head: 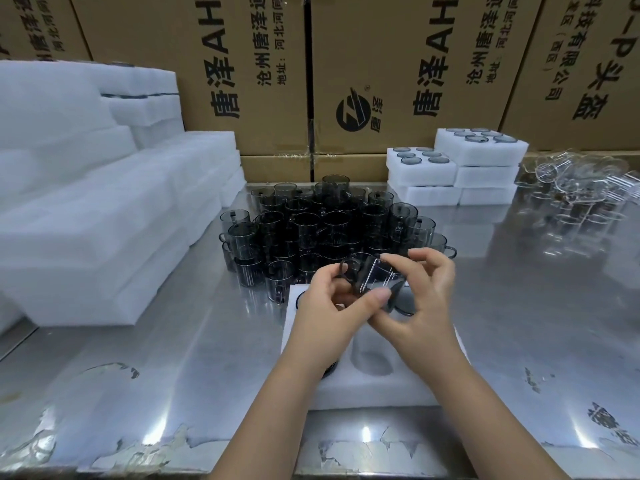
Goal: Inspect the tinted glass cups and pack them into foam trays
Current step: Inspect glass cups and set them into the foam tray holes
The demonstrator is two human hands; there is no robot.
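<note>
Both hands hold one tinted glass cup tilted on its side above the white foam tray in front of me. My left hand pinches the cup's handle side. My right hand grips its rim and body. The tray shows one empty round pocket near its middle; dark cup rims sit in pockets at its far edge and under my left wrist. A dense cluster of several smoky tinted cups stands on the steel table just beyond the tray.
Tall stacks of empty foam trays fill the left. Filled foam trays are stacked at back right. Clear glass pieces lie far right. Cardboard boxes wall the back. The steel table carries peeling film.
</note>
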